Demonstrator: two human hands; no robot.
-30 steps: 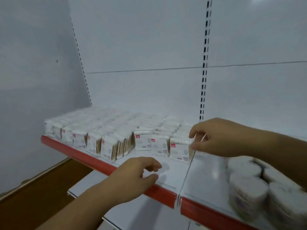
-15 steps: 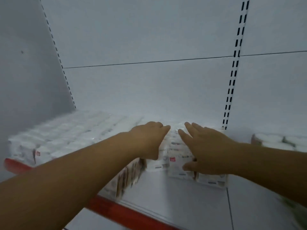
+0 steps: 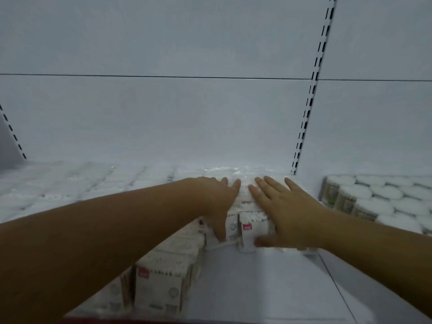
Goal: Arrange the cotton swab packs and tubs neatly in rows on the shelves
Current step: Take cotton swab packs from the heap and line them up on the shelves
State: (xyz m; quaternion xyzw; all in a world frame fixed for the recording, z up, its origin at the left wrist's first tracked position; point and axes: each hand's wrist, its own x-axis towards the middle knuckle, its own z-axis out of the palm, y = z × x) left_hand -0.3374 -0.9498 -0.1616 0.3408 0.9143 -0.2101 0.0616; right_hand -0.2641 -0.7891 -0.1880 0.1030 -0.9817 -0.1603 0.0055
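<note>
White metal shelf board (image 3: 257, 288) and pale back panel (image 3: 163, 125) fill the view. Rows at 10 o'clock are blurred beyond reading. White cotton swab packs with red labels (image 3: 247, 228) are stood at the centre, partly hidden under the left hand (image 3: 217, 202) and right hand (image 3: 287, 213). Both hands are laid flat on them, fingers straight, thumbs pressed on the front faces. Round white-topped tubs (image 3: 364, 197) are ranked at 3 o'clock, cut off by the frame.
</note>
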